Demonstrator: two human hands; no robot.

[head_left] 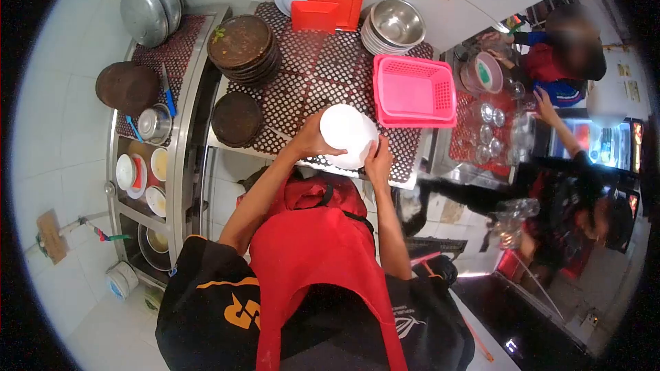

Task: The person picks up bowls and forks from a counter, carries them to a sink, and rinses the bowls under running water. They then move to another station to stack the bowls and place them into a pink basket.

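**Over the perforated mat: white bowl held in both hands**

Beside the pink basket (414, 91), you hold a white bowl (348, 135) upside down above the bench (313, 72), likely so it drains. Your left hand (311, 139) cups its left rim; your right hand (379, 160) grips the lower right edge. Left of the basket sit stacked brown plates (243, 47); behind it, nested steel bowls (394, 25).
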